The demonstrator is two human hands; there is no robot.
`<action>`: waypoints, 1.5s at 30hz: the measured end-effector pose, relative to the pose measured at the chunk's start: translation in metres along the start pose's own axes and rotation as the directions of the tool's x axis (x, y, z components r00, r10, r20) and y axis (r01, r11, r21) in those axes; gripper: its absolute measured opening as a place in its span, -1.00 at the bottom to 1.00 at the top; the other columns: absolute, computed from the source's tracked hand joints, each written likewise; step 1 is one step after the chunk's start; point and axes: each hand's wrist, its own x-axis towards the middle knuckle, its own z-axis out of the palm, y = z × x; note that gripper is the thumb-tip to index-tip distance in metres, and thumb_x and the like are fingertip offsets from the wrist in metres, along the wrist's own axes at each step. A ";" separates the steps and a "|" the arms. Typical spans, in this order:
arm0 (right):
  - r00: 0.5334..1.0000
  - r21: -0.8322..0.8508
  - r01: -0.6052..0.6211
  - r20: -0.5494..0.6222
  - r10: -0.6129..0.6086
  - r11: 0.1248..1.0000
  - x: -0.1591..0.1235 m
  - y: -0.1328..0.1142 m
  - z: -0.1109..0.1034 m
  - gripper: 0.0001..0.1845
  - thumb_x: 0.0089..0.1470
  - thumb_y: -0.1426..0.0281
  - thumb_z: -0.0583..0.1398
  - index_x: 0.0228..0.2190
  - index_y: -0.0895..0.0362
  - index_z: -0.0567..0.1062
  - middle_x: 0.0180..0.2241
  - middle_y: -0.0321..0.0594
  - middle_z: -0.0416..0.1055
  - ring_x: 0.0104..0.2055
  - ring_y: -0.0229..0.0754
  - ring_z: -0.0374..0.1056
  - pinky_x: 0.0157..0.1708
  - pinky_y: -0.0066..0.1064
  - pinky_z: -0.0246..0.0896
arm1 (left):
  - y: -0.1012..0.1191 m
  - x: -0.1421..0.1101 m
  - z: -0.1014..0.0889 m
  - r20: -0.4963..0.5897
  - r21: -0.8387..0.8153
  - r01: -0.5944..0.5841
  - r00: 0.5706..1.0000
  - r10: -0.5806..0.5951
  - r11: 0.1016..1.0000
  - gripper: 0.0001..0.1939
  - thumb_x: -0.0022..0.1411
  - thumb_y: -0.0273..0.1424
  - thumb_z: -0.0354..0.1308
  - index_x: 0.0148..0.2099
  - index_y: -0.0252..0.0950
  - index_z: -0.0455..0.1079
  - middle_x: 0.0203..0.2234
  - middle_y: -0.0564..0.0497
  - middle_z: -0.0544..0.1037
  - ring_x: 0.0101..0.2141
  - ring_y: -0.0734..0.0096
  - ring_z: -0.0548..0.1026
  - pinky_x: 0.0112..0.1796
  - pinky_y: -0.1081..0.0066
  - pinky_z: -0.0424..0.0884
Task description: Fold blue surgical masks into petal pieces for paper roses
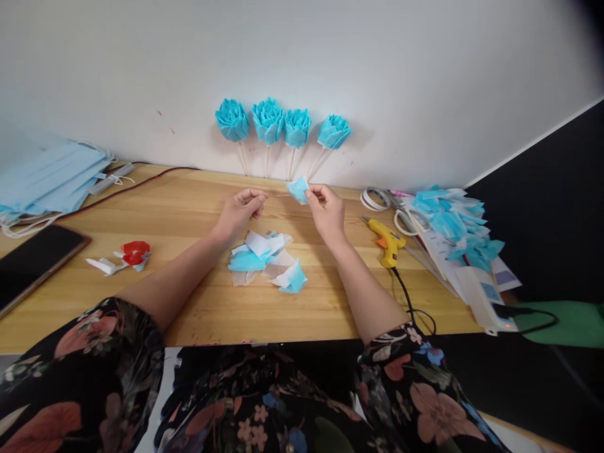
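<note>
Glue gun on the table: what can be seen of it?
The glue gun has a yellow body, plastic by its look, an orange trigger, a dark nozzle and a small red switch low on the handle. It lies on its side on the wooden table, right of the right hand, nozzle pointing away and leftward. A black cord leaves the handle's end. No hand touches it.

Left grip (239, 214) on thin stick (279, 195), right grip (328, 212) pinching blue piece (298, 189), four blue flowers (268, 121) behind
</note>
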 end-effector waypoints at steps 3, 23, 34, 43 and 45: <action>0.952 -0.324 0.258 0.248 -0.181 0.910 0.001 -0.009 -0.011 -0.83 0.21 0.34 0.19 -0.30 0.06 0.61 -0.20 -0.16 0.61 -0.08 -0.03 0.42 0.01 -0.18 0.18 | -0.001 0.002 -0.001 -0.028 -0.003 -0.006 1.000 0.006 1.000 -0.85 0.08 -0.34 0.30 -0.34 -0.33 0.48 -0.66 0.11 0.39 -0.60 0.56 0.28 -0.50 0.50 0.21; 0.912 -0.573 0.076 0.371 0.176 0.816 0.000 0.007 -0.006 -0.76 0.22 0.24 0.18 -0.20 0.08 0.59 -0.19 -0.10 0.60 -0.15 -0.01 0.44 -0.21 -0.27 0.21 | -0.004 0.000 -0.004 -0.035 0.074 -0.020 0.999 0.022 0.997 -0.89 0.23 -0.39 0.17 -0.31 -0.30 0.48 -0.64 0.11 0.38 -0.58 0.54 0.29 -0.49 0.51 0.22; 0.933 -0.250 0.048 0.357 0.046 0.967 -0.003 -0.001 0.001 -0.89 0.11 0.36 0.19 -0.32 0.06 0.54 -0.28 -0.27 0.59 -0.21 -0.14 0.47 -0.16 -0.34 0.26 | -0.004 0.003 -0.002 0.021 0.317 -0.172 0.985 0.174 0.933 -0.84 0.24 -0.36 0.19 -0.19 -0.29 0.56 -0.27 -0.03 0.59 -0.25 0.38 0.50 -0.16 0.40 0.38; 0.909 -0.291 0.297 0.377 -0.177 0.909 -0.006 -0.016 0.004 -0.84 0.16 0.40 0.16 -0.30 0.03 0.57 -0.26 -0.24 0.61 -0.14 -0.08 0.47 0.01 -0.23 0.21 | 0.000 -0.002 0.001 0.231 0.490 -0.361 0.931 0.281 0.793 -0.81 0.14 -0.38 0.32 -0.15 -0.18 0.60 -0.08 -0.08 0.60 0.06 0.19 0.47 0.16 0.21 0.27; 0.903 -0.298 0.313 0.388 -0.186 0.902 -0.007 -0.018 0.003 -0.84 0.17 0.40 0.16 -0.29 0.02 0.57 -0.25 -0.24 0.61 -0.13 -0.08 0.47 0.02 -0.22 0.20 | -0.002 -0.002 0.000 0.216 0.496 -0.352 0.936 0.280 0.794 -0.88 0.14 -0.40 0.31 -0.22 -0.19 0.60 -0.16 -0.06 0.62 -0.03 0.21 0.50 0.10 0.24 0.32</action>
